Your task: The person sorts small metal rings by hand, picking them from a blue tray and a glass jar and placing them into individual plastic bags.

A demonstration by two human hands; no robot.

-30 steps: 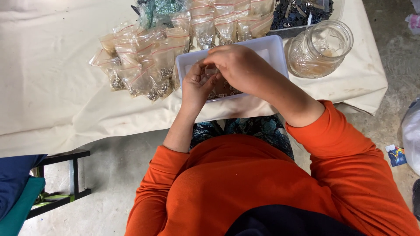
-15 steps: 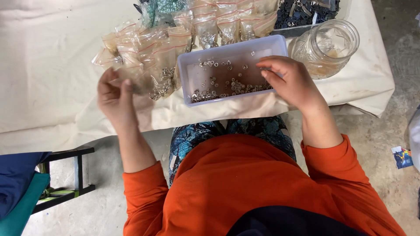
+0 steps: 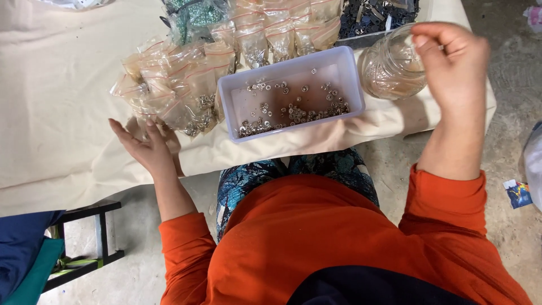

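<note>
The left hand [image 3: 148, 148] lay flat, fingers apart, touching small clear zip bags of metal parts [image 3: 180, 96] near the surface's front edge. The right hand [image 3: 454, 68], fingers curled together, empty as far as visible, hovered beside the clear glass jar [image 3: 390, 70] at the right edge.

Our hands have parted from above the white tray [image 3: 293, 93]. The left hand [image 3: 148, 148] now lies open beside the small bags [image 3: 175, 96], while our right hand [image 3: 451, 65] has swung to the glass jar [image 3: 389, 70].
</note>
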